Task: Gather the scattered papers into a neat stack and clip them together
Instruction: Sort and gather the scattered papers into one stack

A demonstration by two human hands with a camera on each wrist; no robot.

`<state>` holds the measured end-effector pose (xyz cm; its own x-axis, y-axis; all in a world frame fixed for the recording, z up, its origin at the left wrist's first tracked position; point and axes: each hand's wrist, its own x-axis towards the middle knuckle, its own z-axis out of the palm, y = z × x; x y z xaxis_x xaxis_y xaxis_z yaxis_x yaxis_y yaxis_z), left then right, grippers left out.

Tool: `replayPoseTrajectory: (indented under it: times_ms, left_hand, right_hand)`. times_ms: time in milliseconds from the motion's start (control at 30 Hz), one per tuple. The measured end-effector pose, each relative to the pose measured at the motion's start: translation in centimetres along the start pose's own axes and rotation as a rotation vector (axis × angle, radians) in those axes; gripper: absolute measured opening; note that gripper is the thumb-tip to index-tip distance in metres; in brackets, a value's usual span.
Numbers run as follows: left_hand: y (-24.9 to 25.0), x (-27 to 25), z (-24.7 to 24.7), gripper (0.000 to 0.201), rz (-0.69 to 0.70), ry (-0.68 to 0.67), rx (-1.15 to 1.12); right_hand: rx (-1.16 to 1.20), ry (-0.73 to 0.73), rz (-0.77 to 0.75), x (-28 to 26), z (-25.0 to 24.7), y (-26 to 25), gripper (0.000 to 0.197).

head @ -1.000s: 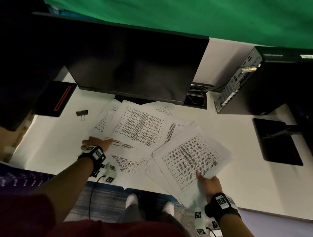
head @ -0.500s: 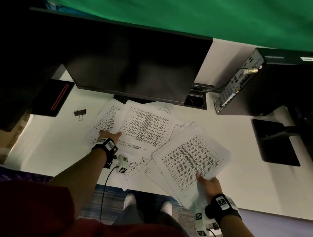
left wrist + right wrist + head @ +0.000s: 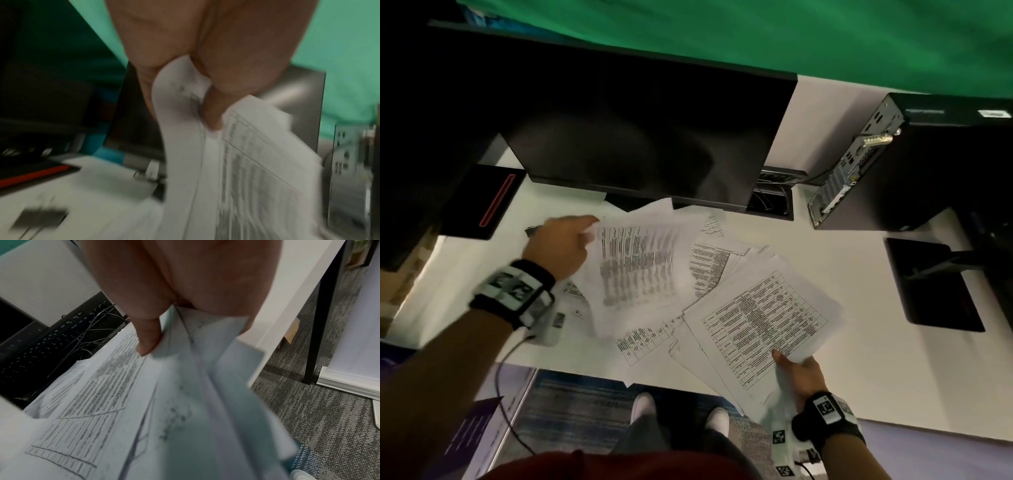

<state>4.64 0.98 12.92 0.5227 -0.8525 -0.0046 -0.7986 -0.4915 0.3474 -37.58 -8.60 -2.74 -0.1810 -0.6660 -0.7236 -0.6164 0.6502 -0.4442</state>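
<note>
Printed white sheets lie fanned over the white desk [image 3: 859, 291] in front of the monitor. My left hand [image 3: 565, 245] pinches the far left corner of several lifted sheets [image 3: 635, 270]; the left wrist view shows the hand [image 3: 205, 91] pinching those sheets [image 3: 242, 170], blurred by motion. My right hand [image 3: 796, 371] grips the near edge of a fanned bundle [image 3: 760, 322], the thumb [image 3: 148, 337] on top of that bundle [image 3: 107, 394]. A black binder clip [image 3: 40, 218] lies on the desk left of the papers, mostly behind my left hand in the head view.
A black monitor [image 3: 640, 144] stands at the back over the papers. A computer tower [image 3: 914, 164] lies at the right, with a black stand base [image 3: 931, 284] before it. A black box with a red stripe [image 3: 482, 202] sits at the left. A keyboard [image 3: 51, 340] lies behind.
My left hand moved up and away from me, took hold of the left sheets and lifted them off the desk. My right hand kept its grip on the bundle.
</note>
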Motion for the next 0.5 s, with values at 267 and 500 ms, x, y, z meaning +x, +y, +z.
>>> replayPoseTrajectory:
  times_ms: [267, 500]
  left_hand:
    - [4.9, 1.5, -9.7, 0.022, 0.277, -0.220, -0.372]
    - [11.1, 4.9, -2.7, 0.019, 0.392, -0.394, -0.405]
  right_hand:
    - [0.033, -0.042, -0.063, 0.6, -0.5, 0.3, 0.065]
    - [0.066, -0.143, -0.256, 0.0, -0.8, 1.1, 0.037]
